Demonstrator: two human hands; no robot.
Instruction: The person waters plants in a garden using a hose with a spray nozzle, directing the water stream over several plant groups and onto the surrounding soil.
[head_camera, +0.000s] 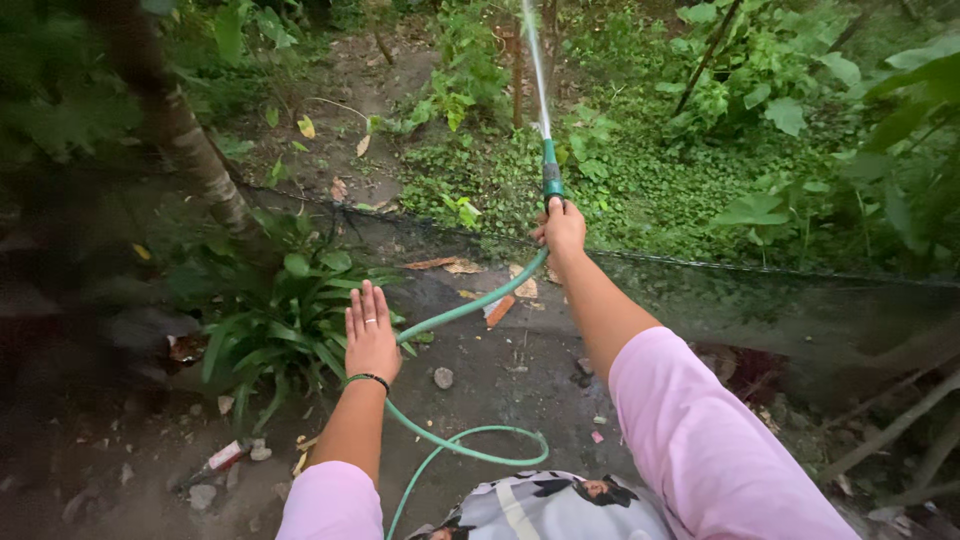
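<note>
Hose (470, 308) is the main thing here, a thin green one. It runs from your right hand (562, 228) down across the dirt ground (500, 370), passes under your left wrist and curls into a loop just in front of your lap. Your right hand is stretched out ahead with its fingers clenched around the hose right behind the green nozzle (551, 175), which points up and away from you. A narrow stream of water (533, 60) shoots out of the nozzle toward the top of the view, over the low green ground cover (640, 190).

Your left hand (371, 338) isn't holding anything. Its fingers are released, spread flat with the palm down, hovering above the hose and just beside a leafy green plant (275, 330) on the left. You've got a ring on one finger and a dark band (370, 379) around the wrist. Both arms have pink sleeves (700, 440).

Further out, a dark mesh fence (760, 300) runs across the middle of the view, with the greenery behind it. A tree trunk (185, 140) leans at the upper left. A few dry leaves (445, 265) and small stones (443, 377) lie scattered on the dirt near the hose.
</note>
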